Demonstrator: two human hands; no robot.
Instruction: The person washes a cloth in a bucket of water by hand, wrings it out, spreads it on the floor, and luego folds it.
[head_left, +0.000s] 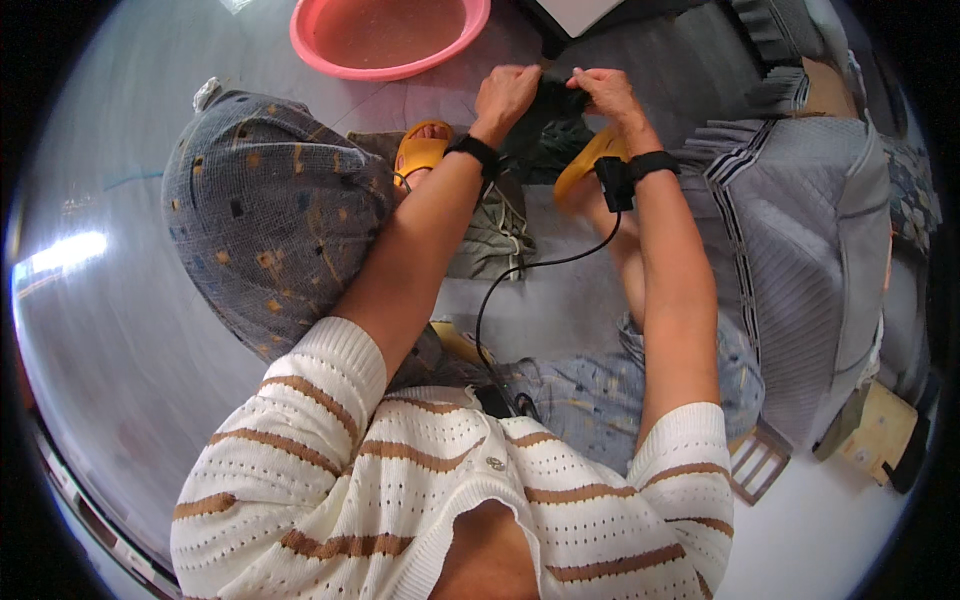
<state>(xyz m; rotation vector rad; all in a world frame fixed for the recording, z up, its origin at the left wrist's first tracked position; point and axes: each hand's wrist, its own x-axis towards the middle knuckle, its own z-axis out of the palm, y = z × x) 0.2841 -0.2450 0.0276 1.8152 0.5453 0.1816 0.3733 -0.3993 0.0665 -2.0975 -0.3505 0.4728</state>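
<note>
A dark green cloth (553, 124) hangs stretched between my two hands, above the floor and between my feet in yellow sandals (422, 150). My left hand (508, 94) is closed on one upper edge of it. My right hand (604, 94) pinches the other upper edge between thumb and fingers. Behind the cloth its lower part lies bunched near the floor. A grey-green cloth garment with a pale drawstring (491, 240) lies on the floor, nearer my body. Each wrist wears a black strap; a black device with a cable is at the right one.
A pink plastic basin (390, 73) holding cloudy water stands beyond my left hand. A sofa with a grey quilted cover (795, 225) is at the right. The black cable (484, 300) crosses below my forearms. A white-topped object (577, 11) stands at the top.
</note>
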